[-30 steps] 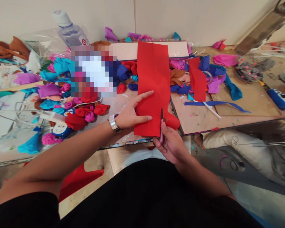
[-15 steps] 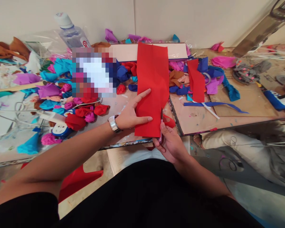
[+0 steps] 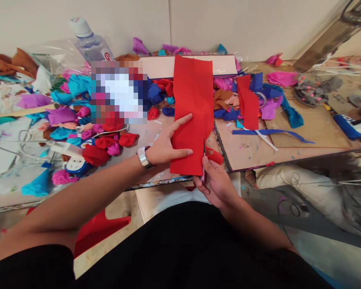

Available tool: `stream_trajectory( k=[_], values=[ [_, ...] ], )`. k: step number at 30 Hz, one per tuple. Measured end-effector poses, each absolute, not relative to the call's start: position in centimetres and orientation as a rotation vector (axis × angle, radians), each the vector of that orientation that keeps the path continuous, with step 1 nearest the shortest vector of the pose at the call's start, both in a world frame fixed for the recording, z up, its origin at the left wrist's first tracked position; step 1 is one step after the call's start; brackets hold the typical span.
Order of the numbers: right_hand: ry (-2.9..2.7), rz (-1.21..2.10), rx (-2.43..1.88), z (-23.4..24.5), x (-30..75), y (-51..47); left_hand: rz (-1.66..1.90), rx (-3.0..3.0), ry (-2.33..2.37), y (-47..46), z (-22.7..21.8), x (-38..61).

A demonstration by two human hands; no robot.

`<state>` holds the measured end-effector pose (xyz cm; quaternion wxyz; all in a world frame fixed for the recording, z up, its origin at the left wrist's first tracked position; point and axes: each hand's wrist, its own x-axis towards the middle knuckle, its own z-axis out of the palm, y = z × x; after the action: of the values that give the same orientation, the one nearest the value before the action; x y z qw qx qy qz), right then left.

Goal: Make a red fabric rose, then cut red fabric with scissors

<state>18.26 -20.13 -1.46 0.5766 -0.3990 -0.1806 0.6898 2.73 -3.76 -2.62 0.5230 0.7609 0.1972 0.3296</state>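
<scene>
A long red sheet, apparently crepe paper, stretches away from me across the table. My left hand grips its left side, with thumb and forefinger spread on top and the other fingers hidden beneath. In my right hand, at the sheet's near right edge, are scissors, with their dark blades upright along that edge and the handles mostly covered by fingers. A narrow red offcut curls to the right of the blades.
Crumpled coloured pieces crowd the left of the table around a power strip and cables. A bottle stands behind. To the right lie a smaller red strip and a blue strip. Another person's leg shows at right.
The scissors' blades have shifted slightly, and the red offcut beside them sticks out a little further right. My left hand has hardly moved.
</scene>
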Motion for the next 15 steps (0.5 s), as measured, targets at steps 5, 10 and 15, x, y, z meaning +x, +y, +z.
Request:
stream_trajectory(
  k=[5, 10, 15],
  values=[
    [-0.415, 1.626, -0.924, -1.43, 18.39, -20.16, 0.789, 1.829, 0.471, -3.82, -2.37, 2.68],
    [-0.403, 1.624, -0.921, -1.41, 18.5, -20.17, 0.783, 1.787, 0.473, -3.88, -2.39, 2.72],
    [-0.4, 1.632, -0.918, -1.35, 18.66, -20.1, 0.791, 1.762, 0.469, -3.89, -2.48, 2.79]
  ],
)
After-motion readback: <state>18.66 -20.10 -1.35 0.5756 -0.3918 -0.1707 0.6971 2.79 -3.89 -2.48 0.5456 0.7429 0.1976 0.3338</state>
